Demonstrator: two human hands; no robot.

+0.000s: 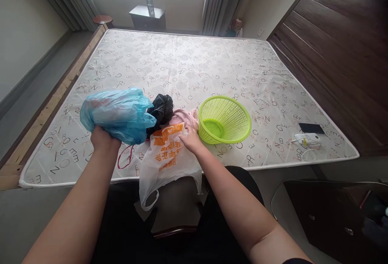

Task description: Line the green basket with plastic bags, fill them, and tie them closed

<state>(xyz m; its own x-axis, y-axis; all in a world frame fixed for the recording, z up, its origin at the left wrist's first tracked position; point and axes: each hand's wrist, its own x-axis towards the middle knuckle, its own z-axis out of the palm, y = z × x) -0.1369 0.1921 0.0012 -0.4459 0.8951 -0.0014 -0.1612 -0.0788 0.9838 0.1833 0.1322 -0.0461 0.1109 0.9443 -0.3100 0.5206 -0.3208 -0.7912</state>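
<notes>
My left hand (103,139) grips a crumpled translucent blue plastic bag (117,115) from below, holding it just over the mattress (182,66). My right hand (190,140) lies on the upper edge of a white plastic bag with orange print (165,163), and I cannot tell whether it grips the bag. Its fingertips are close to a pink cloth (184,118). A bunched black plastic bag (160,112) sits between the blue bag and the cloth. A lime-green plastic basket (224,119) stands just right of my right hand.
The mattress has a letter print and sits on a wooden bed frame (39,134). A thin red cord (123,157) lies near the white bag. A black phone (311,128) and a white charger (307,138) lie at the right. A dark wooden wardrobe (333,53) stands beyond the right edge.
</notes>
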